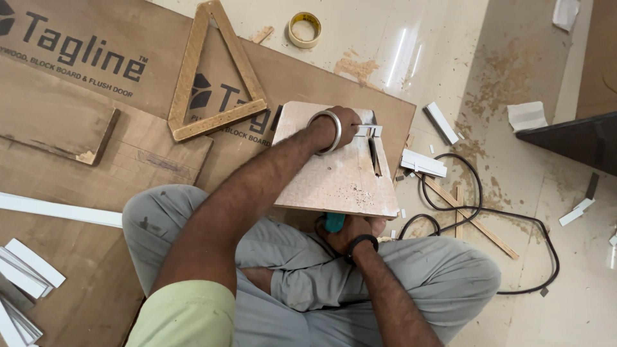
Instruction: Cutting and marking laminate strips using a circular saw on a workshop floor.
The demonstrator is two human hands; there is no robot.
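White strips [29,273] lie at far left on plywood [77,212], then a wooden triangle [215,80]. Mid-frame, the left hand [344,125] presses a small white piece [369,131] at the slot [375,157] of the board [334,173]; fingers pressed together on it. Best to feed slowly, fingertips clear of the slot. Below, the right hand [357,232] grips a teal tool [334,222], fingers wrapped. A cable [508,218] loops right.

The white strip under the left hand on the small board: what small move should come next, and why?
Probably slide the white strip a little further along the slot. The left hand already presses it flat on the board at the slot's far end, while the right hand grips a teal-handled tool under the near edge.
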